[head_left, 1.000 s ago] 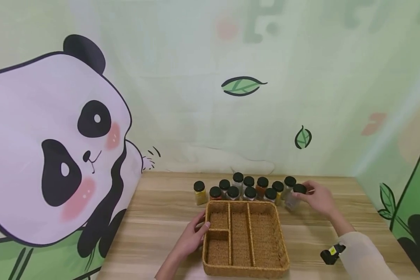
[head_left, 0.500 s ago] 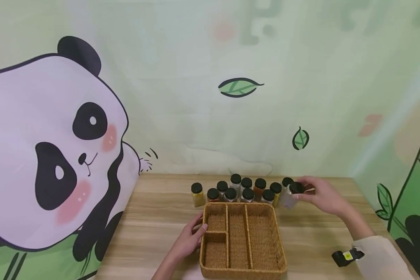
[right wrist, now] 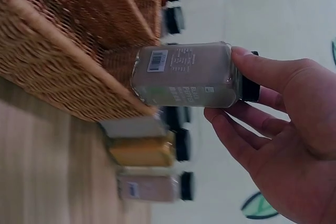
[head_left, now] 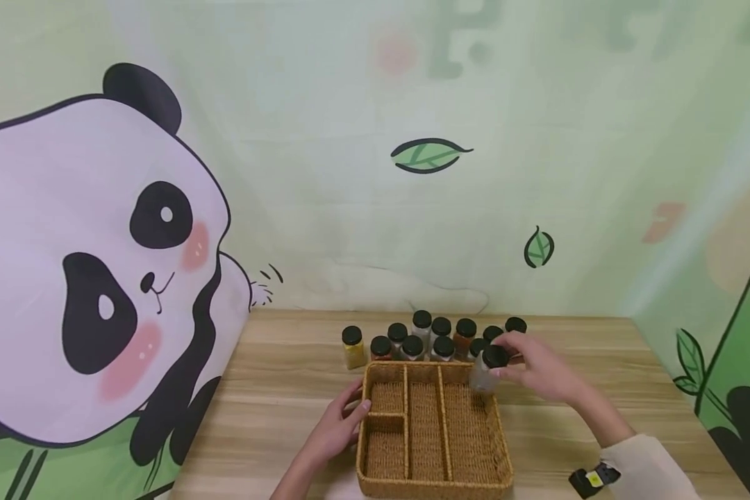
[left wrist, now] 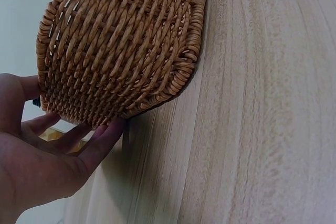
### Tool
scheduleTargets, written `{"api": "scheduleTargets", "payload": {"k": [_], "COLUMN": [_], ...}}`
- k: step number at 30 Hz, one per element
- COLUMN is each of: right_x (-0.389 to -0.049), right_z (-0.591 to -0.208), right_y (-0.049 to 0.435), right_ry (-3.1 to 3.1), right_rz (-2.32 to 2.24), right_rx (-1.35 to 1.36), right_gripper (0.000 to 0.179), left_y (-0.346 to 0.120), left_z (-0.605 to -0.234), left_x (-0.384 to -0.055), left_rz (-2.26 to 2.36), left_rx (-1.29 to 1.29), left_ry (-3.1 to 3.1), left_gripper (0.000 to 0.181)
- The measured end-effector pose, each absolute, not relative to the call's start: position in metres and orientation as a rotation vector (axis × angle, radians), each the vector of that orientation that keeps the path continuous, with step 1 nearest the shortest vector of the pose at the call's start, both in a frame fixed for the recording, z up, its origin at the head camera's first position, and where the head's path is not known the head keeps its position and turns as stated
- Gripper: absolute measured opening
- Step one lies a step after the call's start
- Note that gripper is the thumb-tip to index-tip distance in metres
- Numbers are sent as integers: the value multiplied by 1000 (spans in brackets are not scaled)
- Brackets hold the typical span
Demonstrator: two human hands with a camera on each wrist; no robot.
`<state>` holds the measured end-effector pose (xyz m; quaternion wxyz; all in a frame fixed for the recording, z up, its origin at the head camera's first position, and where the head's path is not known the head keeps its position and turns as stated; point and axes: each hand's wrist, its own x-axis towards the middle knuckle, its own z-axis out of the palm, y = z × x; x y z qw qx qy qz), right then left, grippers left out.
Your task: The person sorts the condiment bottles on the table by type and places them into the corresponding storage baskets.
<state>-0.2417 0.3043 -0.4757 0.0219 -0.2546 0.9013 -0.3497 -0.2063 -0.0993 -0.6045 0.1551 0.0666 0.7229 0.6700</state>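
Observation:
My right hand pinches a clear spice jar by the neck, just under its black lid. The jar holds grey-brown powder and bears a printed label. It is upright, its base over the back right corner of the woven basket, at the widest compartment. My left hand grips the basket's left wall. In the left wrist view, the left hand's thumb meets the rim and its fingers lie along the outer wicker.
Several black-lidded spice jars stand behind the basket, among them a yellow one at the left and a reddish one. Dividers split the basket into compartments. The wooden table meets a printed backdrop at its far edge.
My right hand has carried the spice jar leftward from the right end of the jar group to the basket's back right corner. My left hand has stayed on the basket.

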Motion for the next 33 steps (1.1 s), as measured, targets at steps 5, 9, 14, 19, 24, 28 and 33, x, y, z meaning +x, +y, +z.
{"api": "scheduleTargets", "payload": {"k": [5,9,14,19,24,28,33], "right_x": [-245,-246,-247,-245,-243,-244,-244], "right_z": [-498,-514,-526,-533,-539,-544,-552], "right_y": [292,284,274,269,267,265,262], "right_ry": [2772,2787,2820,2874,2909,2935,2954], "right_rz": [-1106,-1159,-1163,-1103,-1078,-1051,-1046], "right_rx": [-804,-803,-746,-669,-643,-675,-678], "right_gripper": [37,38,38,39,38,37,37], "left_y": [-99,-99,-99,-98,-97,-98,-100], "left_z": [-604,-603,-603,-601,-601,-603,-604], "left_x": [-207,-207,-209,-209,-208,-208,-208], "left_rz": [1915,1914,1903,1898,1891,1882,1886], "left_rx": [194,192,207,215,211,200,192], "left_ry": [2071,2062,2069,2074,2079,2090,2086], "left_gripper": [62,63,68,65,62,65,67]}}
